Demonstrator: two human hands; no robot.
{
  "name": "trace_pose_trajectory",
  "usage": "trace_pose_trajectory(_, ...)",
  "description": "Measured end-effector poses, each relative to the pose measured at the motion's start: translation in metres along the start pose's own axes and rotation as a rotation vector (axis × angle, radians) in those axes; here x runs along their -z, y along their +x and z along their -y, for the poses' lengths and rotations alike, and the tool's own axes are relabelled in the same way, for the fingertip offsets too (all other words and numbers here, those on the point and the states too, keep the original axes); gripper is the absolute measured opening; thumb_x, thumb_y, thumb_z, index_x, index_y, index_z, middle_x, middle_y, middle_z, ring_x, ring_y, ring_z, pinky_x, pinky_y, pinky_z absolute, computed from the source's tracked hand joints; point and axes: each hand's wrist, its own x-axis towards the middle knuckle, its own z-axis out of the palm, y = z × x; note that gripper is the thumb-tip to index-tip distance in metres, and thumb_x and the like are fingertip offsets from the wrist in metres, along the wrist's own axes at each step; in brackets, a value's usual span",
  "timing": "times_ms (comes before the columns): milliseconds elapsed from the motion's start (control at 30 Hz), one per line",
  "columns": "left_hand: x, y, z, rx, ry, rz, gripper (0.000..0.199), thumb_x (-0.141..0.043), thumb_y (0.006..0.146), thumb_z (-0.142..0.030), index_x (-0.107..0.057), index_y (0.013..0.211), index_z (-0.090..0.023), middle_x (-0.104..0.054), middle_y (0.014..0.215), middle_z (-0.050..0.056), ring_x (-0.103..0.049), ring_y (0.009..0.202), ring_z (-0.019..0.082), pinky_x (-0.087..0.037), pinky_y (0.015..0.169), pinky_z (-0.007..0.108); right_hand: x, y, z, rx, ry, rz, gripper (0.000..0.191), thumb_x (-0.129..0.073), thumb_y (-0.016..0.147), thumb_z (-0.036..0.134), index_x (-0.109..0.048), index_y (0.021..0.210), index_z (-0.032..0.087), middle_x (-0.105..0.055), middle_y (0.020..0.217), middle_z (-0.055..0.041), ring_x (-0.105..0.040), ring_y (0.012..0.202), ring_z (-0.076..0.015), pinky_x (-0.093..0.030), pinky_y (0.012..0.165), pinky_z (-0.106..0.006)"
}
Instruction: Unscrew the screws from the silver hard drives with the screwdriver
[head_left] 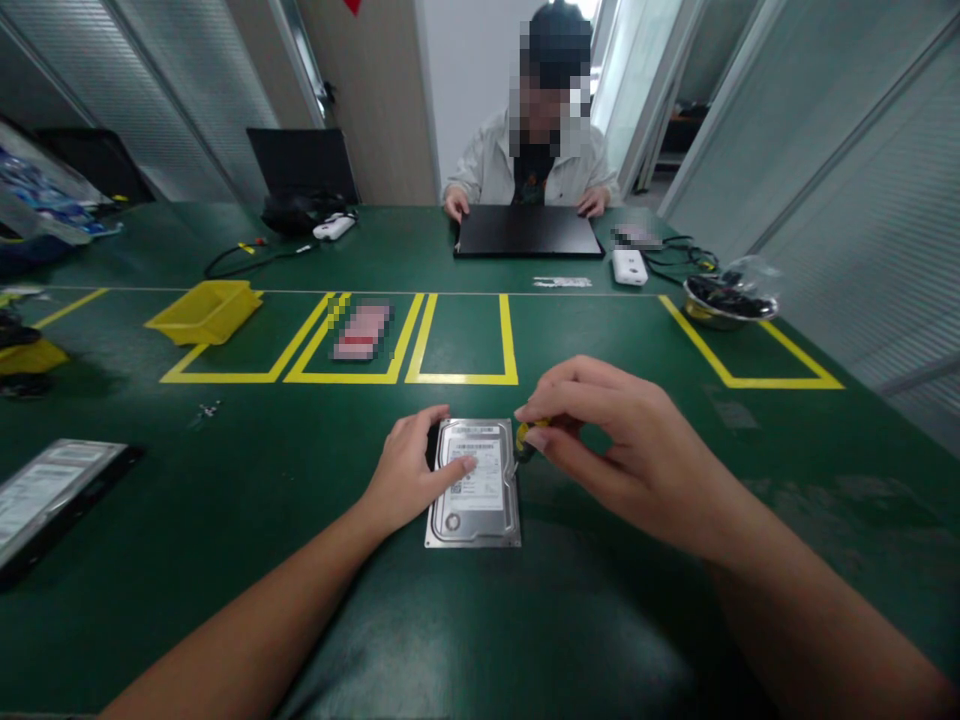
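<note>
A hard drive (487,525) lies flat, label up, on the near part of the counter (337,620), about midway between its left and right edges. The left hand (409,465) steadies it: the thumb rests on the label and the other fingers, open rather than closed round the drive, reach along its left side towards the far left corner. The fingers of the right hand (637,450) are closed in a pinch on a small yellow-and-black screwdriver (525,440), its tip at the drive's right edge.

Stage of work, as judged: partway. The metal top is in place on the drive, and the screwdriver is at its edge. How many fasteners are out or remain cannot be told at this scale.

To the left, small metal pieces (206,410), probably screws, lie loose, and a second labelled drive (56,490) rests near the left edge. Beyond are a yellow bin (206,318), a pink packet (364,332) within yellow tape (461,379), and, towards the right edge, a metal bowl (724,320) of dark parts. At the far edge, a co-worker (487,155) holds a dark panel (529,232) by both sides.
</note>
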Motion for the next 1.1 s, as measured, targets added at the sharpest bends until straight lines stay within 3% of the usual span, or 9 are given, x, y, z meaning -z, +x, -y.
trace_pose_trajectory(333, 0.0007, -0.0001, -0.0018, 0.009, 0.006, 0.004, 0.069, -0.065, 0.080, -0.057, -0.047, 0.134, -0.018, -0.056, 0.132, 0.013, -0.049, 0.123, 0.032, -0.043, 0.103, 0.049, -0.0016, -0.0001, -0.0031, -0.005, -0.061, -0.033, 0.010, -0.060, 0.090, 0.018, -0.062, 0.100, 0.018, -0.060, 0.092, -0.0027, -0.054, 0.078, -0.0133, -0.041, 0.069, -0.027)
trace_pose_trajectory(733, 0.0002, -0.0003, -0.0005, 0.017, 0.001, 0.003, 0.069, -0.066, 0.079, -0.057, -0.048, 0.134, -0.019, -0.056, 0.132, 0.012, -0.049, 0.123, 0.032, -0.042, 0.103, 0.049, -0.0053, 0.0013, 0.0000, -0.012, -0.053, -0.057, 0.007, -0.062, 0.090, 0.018, -0.068, 0.093, 0.018, -0.058, 0.094, -0.0031, -0.055, 0.083, -0.0128, -0.043, 0.071, -0.025)
trace_pose_trajectory(1100, -0.0003, -0.0006, 0.0014, -0.001, 0.014, -0.003, 0.070, -0.065, 0.080, -0.058, -0.047, 0.135, -0.018, -0.057, 0.132, 0.012, -0.049, 0.123, 0.031, -0.043, 0.102, 0.048, -0.0005, 0.0006, 0.0015, 0.028, -0.066, -0.032, 0.013, -0.058, 0.091, 0.014, -0.066, 0.101, 0.017, -0.065, 0.098, -0.0022, -0.059, 0.090, -0.0127, -0.045, 0.079, -0.024)
